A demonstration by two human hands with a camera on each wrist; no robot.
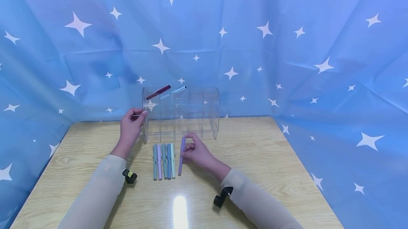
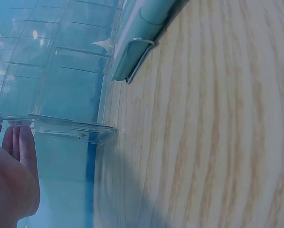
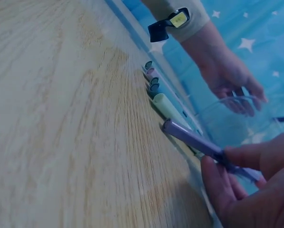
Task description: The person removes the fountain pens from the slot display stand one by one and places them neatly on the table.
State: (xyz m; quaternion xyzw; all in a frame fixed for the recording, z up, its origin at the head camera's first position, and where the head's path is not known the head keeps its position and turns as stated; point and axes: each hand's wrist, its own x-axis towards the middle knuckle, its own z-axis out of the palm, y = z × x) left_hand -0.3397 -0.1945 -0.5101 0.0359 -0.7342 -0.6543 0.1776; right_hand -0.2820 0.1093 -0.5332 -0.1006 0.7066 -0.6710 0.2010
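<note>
My right hand [image 1: 198, 152] pinches a purple pen [image 1: 181, 160] between thumb and fingers, just right of the row of pens. In the right wrist view this pen [image 3: 191, 137] slants with its far end close over the wood. My left hand [image 1: 131, 125] grips the left side wall of a clear plastic organizer [image 1: 178, 127]; in the left wrist view its fingers [image 2: 27, 147] lie against that wall. A dark red pen [image 1: 158, 92] and a light blue pen [image 1: 173, 92] lean in the organizer's top left compartments, ends sticking out.
Several pens lie side by side before the organizer, among them a teal pen [image 1: 155, 161], a lilac pen [image 1: 159, 161], a blue pen [image 1: 169, 161] and a pale green pen [image 1: 173, 161]. A blue star-patterned curtain [image 1: 204, 27] hangs behind the wooden table [image 1: 255, 158].
</note>
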